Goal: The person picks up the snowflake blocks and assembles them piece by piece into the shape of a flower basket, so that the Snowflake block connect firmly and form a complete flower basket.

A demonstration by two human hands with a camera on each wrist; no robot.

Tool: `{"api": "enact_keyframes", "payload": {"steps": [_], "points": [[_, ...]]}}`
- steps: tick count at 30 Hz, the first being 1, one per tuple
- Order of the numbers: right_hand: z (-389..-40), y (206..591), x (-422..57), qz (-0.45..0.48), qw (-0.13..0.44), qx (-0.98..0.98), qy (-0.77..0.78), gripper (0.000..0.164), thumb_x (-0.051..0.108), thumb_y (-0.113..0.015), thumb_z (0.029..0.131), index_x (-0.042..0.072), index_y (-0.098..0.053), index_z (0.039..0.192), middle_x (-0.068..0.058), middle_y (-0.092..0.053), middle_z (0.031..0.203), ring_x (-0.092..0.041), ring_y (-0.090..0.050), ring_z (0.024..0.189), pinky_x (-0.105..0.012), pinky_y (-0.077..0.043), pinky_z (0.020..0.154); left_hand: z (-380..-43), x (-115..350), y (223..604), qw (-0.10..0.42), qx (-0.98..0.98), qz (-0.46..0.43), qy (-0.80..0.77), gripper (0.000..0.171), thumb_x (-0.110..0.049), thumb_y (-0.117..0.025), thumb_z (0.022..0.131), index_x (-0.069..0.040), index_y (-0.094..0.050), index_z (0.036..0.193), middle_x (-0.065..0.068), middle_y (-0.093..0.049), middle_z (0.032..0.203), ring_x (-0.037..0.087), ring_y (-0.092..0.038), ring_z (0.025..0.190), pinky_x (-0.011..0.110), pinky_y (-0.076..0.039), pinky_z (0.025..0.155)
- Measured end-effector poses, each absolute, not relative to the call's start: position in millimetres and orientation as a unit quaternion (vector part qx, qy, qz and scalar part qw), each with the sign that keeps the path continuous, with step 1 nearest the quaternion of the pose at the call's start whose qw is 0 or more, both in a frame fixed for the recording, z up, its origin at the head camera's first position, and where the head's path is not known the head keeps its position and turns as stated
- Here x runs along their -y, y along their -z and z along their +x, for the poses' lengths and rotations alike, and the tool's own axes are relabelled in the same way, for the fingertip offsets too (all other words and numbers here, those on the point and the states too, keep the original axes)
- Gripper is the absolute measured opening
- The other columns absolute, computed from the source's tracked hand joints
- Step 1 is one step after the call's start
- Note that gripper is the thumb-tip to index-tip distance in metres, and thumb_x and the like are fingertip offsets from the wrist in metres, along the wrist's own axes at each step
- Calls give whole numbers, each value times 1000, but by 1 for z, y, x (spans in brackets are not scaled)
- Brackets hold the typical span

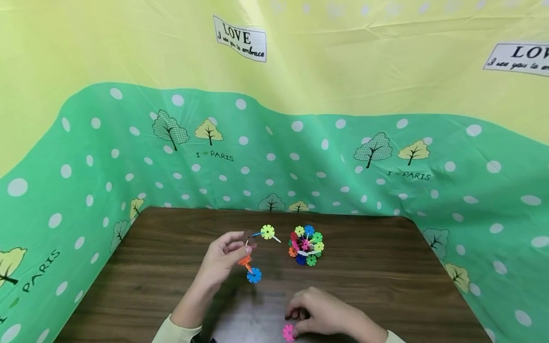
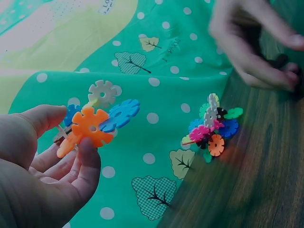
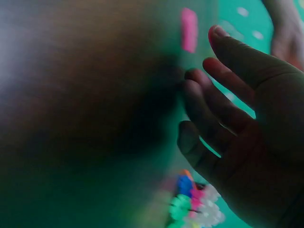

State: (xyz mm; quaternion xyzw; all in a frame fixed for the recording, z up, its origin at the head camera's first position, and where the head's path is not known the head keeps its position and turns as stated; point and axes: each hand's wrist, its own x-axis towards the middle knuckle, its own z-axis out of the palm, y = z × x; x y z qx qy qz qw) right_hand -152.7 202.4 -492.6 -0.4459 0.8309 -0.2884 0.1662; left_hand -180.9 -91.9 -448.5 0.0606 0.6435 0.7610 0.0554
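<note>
My left hand (image 1: 218, 259) pinches a small string of joined, notched plastic discs above the table. Orange (image 2: 90, 127), blue (image 2: 121, 115) and white discs (image 2: 102, 92) stand out in the left wrist view, while fingers partly cover a brown disc. From the head, a yellow-green disc (image 1: 268, 232) juts right and a blue disc (image 1: 254, 275) hangs lowest. Close to the table's front, my right hand (image 1: 319, 309) has loosely bent fingers beside a loose pink disc (image 1: 288, 333). A small gap separates its fingertips from the pink disc (image 3: 189, 29) in the right wrist view.
A multicoloured cluster of joined discs (image 1: 306, 252) rests on the dark wooden table (image 1: 386, 267), right of the left hand. Green and yellow printed fabric (image 1: 317, 157) surrounds the table's back and sides.
</note>
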Motion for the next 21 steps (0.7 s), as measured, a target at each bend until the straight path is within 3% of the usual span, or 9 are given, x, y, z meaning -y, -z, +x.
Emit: {"api": "enact_keyframes", "payload": {"steps": [5,10,16,21], "points": [[-141,502,-201,-454,128,-846,247,25,32,-86,83,23,-78,105,18,-61,92,8,-52,76,-9,-44,64,-181,92,449,55,-653,53,-753,47,1,-72,92,12,-52,134,19,-74,107,12,-74,84,25,-61,76],[-138,504,-197,-461,119,-846,240,19,26,-84,83,26,-78,102,19,-58,89,8,-49,73,-9,-41,62,-180,92,448,60,-658,51,-749,49,-1,-72,92,12,-52,135,20,-73,107,14,-74,79,26,-61,76],[-143,501,-192,-441,150,-836,290,15,16,-83,84,22,-70,89,17,-59,79,9,-50,68,-11,-45,57,-179,92,448,62,-660,46,-748,48,-2,-73,93,11,-53,134,25,-71,111,13,-74,81,27,-61,76],[-155,492,-184,-369,139,-812,430,8,18,-80,90,19,-72,93,11,-69,81,4,-58,71,-20,-54,62,-179,92,446,54,-656,35,-752,45,-4,-73,93,9,-55,132,21,-74,110,12,-74,87,25,-60,76]]}}
